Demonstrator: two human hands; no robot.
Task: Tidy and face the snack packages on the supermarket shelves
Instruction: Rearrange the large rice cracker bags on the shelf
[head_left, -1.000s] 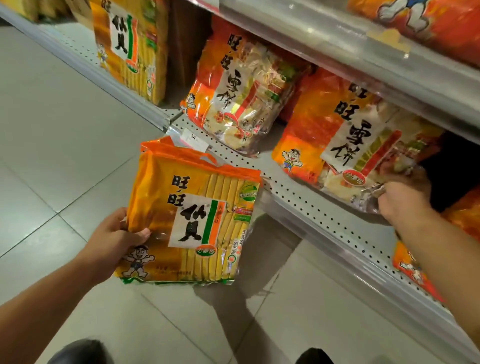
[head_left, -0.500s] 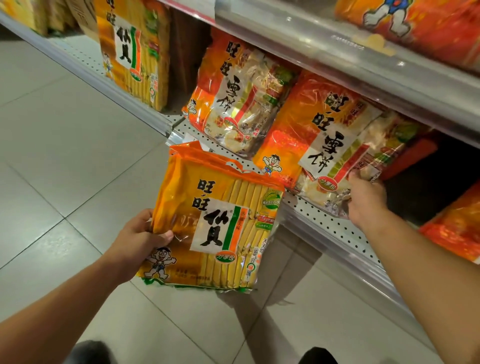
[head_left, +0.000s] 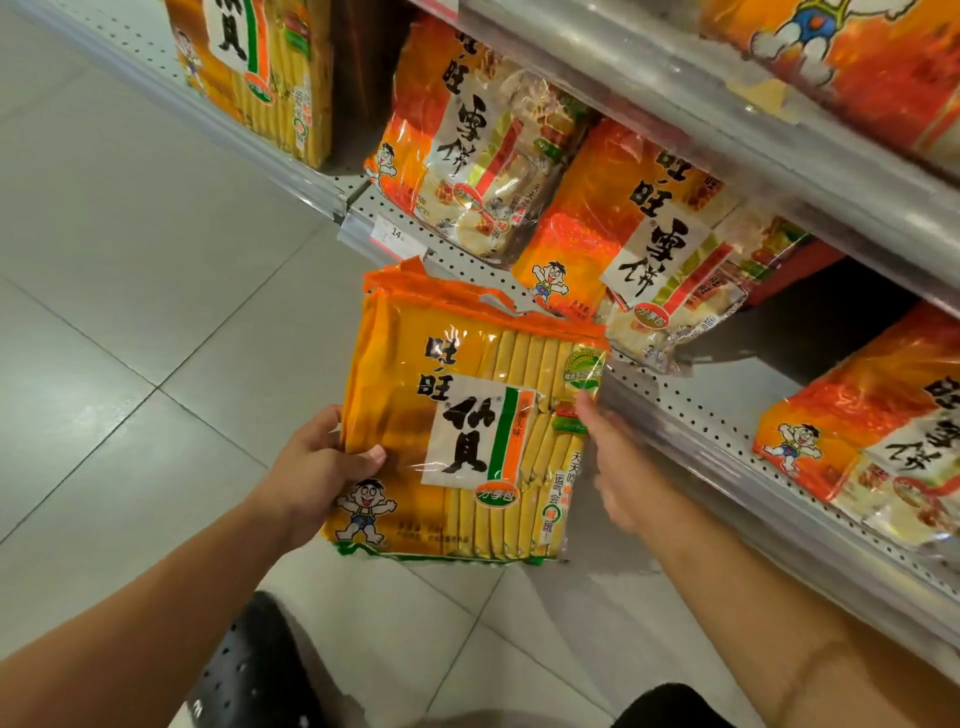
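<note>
Yellow crinkly plastic cracker bag (head_left: 467, 431): light, slippery, contents brittle (judged). My left hand (head_left: 317, 473) pinches its nine-o'clock edge; my right hand (head_left: 618, 467), fingers extended, touches three o'clock.

Yellow-orange striped package (head_left: 467, 415); orange-red packages (head_left: 639, 244) on a grey perforated shelf (head_left: 691, 410).

Blurred right hand (head_left: 618, 467), fingers behind package (head_left: 467, 431)

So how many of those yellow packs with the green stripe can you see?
2. One yellow pack is held in front of the shelf; another stands on the shelf at top left. More may be hidden behind it.
</note>
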